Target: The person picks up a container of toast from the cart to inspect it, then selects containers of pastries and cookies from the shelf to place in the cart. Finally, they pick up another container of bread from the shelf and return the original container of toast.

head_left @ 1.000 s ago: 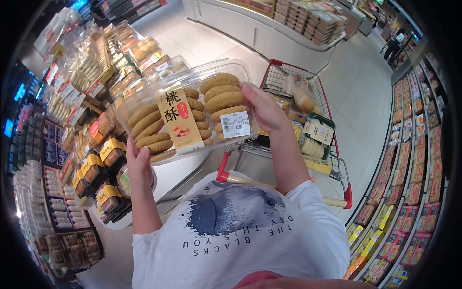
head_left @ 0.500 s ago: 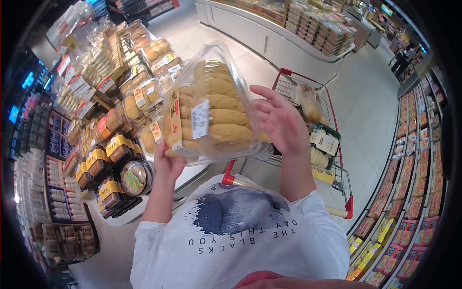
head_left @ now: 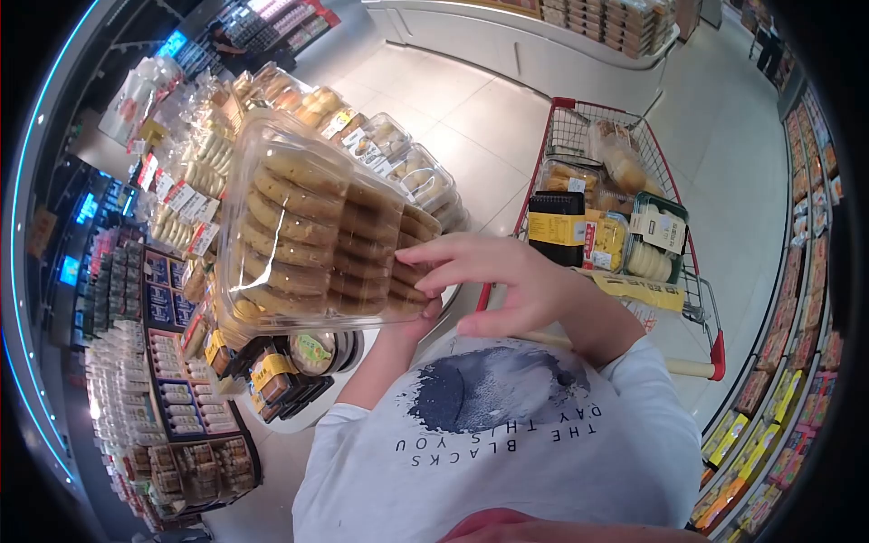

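A large clear plastic box of golden-brown cookies (head_left: 294,244) is raised in front of me, tilted, with the cookies stacked in rows. My left hand (head_left: 418,319) grips its lower right end from below, and most of the fingers are hidden behind the box. Over that same end, my right hand (head_left: 511,282) reaches in with fingers spread, the fingertips right at the box's side. Below the box, packs with yellow bands (head_left: 272,380) and a round clear-lidded tub (head_left: 312,351) sit on the display table.
A shopping cart (head_left: 554,131) with several packaged foods stands to my right. Clear boxes of baked goods (head_left: 421,172) lie along the display behind the held box. Shelves of packets (head_left: 787,299) curve along the far right. A white counter (head_left: 471,45) runs across the back.
The box has swung left and turned, so the side with the labels no longer faces me. My left hand has moved right with it. My right hand has come lower, across the box's end.
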